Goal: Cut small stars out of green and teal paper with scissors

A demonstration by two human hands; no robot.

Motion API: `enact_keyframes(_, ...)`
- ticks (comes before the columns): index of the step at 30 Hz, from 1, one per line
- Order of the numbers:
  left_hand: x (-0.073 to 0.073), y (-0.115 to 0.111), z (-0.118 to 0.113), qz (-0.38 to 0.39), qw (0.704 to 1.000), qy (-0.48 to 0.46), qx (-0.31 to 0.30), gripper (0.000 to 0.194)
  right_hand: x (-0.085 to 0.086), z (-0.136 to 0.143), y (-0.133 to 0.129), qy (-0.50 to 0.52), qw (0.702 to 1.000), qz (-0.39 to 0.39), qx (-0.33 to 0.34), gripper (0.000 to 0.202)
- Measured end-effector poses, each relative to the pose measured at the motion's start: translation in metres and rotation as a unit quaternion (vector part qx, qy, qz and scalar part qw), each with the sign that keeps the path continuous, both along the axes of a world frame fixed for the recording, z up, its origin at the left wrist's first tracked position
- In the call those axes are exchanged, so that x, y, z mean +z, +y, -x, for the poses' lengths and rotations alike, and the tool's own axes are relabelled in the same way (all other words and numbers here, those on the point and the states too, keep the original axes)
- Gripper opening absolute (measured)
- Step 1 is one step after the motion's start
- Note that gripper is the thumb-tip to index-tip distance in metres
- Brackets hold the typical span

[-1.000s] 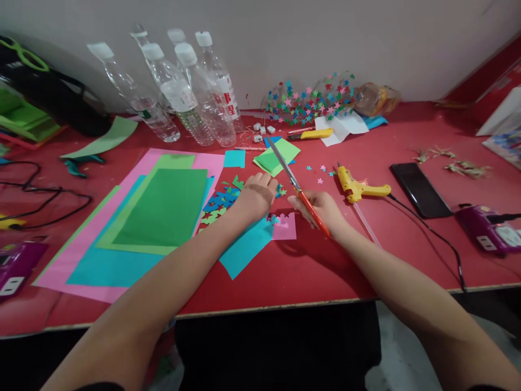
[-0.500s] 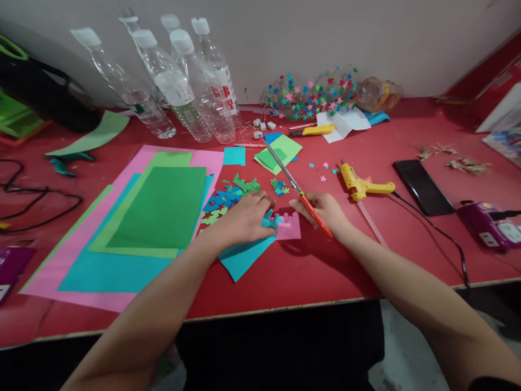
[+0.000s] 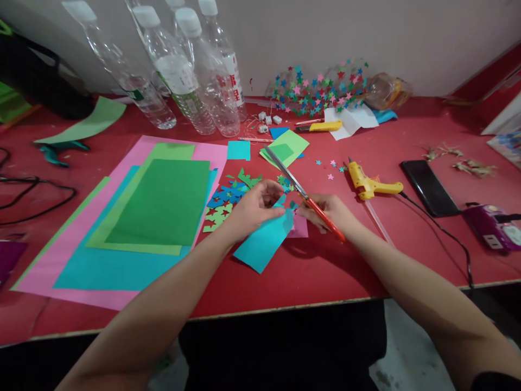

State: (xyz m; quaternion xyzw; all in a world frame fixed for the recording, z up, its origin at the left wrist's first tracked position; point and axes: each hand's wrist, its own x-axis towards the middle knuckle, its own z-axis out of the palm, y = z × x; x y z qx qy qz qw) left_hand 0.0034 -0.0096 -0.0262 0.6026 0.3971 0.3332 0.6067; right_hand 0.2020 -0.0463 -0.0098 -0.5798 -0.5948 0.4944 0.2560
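Observation:
A turquoise sheet of paper (image 3: 264, 241) is pinched in my left hand (image 3: 257, 207), tilted above the red table. My right hand (image 3: 325, 212) is closed round a pair of scissors (image 3: 305, 193) with orange handles, its blades together and pointing up and left. The right fingertips are at the upper right edge of the turquoise paper, by a small dark teal bit. A pink piece of paper (image 3: 300, 227) lies partly hidden beneath. Left of my left hand are blue paper scraps (image 3: 223, 194) and light green scraps (image 3: 217, 216). Small cut stars (image 3: 287, 183) lie beyond it.
Layered coloured sheets (image 3: 158, 201) cover the table's left side. Plastic bottles (image 3: 191, 81) stand at the back, near a star-covered bottle (image 3: 321, 89) and a yellow cutter (image 3: 323, 126). A yellow glue gun (image 3: 372, 182), a phone (image 3: 429, 187) and a purple power strip (image 3: 494, 225) lie to the right.
My left hand has lifted the turquoise paper and brought it right, over the pink piece. My right hand's fingers have come to the paper's edge, scissors still held. The view has shifted slightly.

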Motion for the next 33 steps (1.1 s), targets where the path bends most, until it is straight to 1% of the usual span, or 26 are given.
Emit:
enact_keyframes(3,0.004,-0.001,-0.003,0.021,1.000,-0.010,0.010,0.038,0.005,0.003,-0.003,0.052,0.998,0.038,0.027,0.039)
enact_keyframes(5,0.007,-0.004,-0.005,0.037,0.999,-0.026,0.019,0.039,0.007,0.004,-0.004,0.063,0.997,0.040,0.029,0.039)
enact_keyframes(7,0.009,-0.006,-0.008,0.052,0.996,-0.057,0.036,0.039,0.008,0.005,-0.004,0.064,0.997,0.030,0.014,0.037)
enact_keyframes(10,0.008,-0.009,-0.012,0.074,0.991,-0.100,0.056,0.042,0.007,0.005,-0.004,0.064,0.997,0.029,-0.014,0.030)
enact_keyframes(12,0.006,-0.010,-0.015,0.085,0.989,-0.107,0.060,0.044,0.006,0.004,-0.005,0.071,0.996,0.041,-0.020,0.026)
enact_keyframes(14,0.005,-0.012,-0.016,0.100,0.987,-0.110,0.058,0.043,0.006,0.004,-0.006,0.081,0.996,0.036,-0.030,0.025)
enact_keyframes(16,0.005,-0.014,-0.016,0.137,0.983,-0.114,0.037,0.040,0.007,0.004,-0.007,0.095,0.994,0.006,-0.046,0.027)
enact_keyframes(18,0.007,-0.018,-0.014,0.202,0.973,-0.106,-0.020,0.033,0.008,0.003,-0.007,0.111,0.992,-0.030,-0.060,0.031)
enact_keyframes(20,0.009,-0.022,-0.013,0.261,0.957,-0.100,-0.078,0.025,0.009,0.001,-0.007,0.121,0.989,-0.051,-0.061,0.032)
enact_keyframes(22,0.012,-0.023,-0.012,0.274,0.950,-0.113,-0.094,0.022,0.009,-0.001,-0.007,0.122,0.989,-0.060,-0.058,0.031)
enact_keyframes(23,0.014,-0.023,-0.010,0.263,0.953,-0.122,-0.085,0.022,0.009,-0.003,-0.006,0.120,0.989,-0.063,-0.059,0.032)
enact_keyframes(25,0.018,-0.020,-0.007,0.216,0.967,-0.127,-0.047,0.019,0.009,-0.005,-0.006,0.116,0.989,-0.066,-0.063,0.033)
enact_keyframes(28,0.023,-0.011,0.001,0.143,0.984,-0.102,0.038,0.018,0.011,-0.008,-0.007,0.083,0.993,-0.057,-0.055,0.037)
enact_keyframes(31,0.026,-0.003,0.008,0.127,0.979,-0.104,0.120,0.021,0.016,-0.009,-0.009,0.003,0.998,-0.068,-0.003,0.038)
enact_keyframes(33,0.026,0.000,0.009,0.124,0.973,-0.118,0.157,0.020,0.018,-0.008,-0.010,-0.051,0.995,-0.080,0.031,0.039)
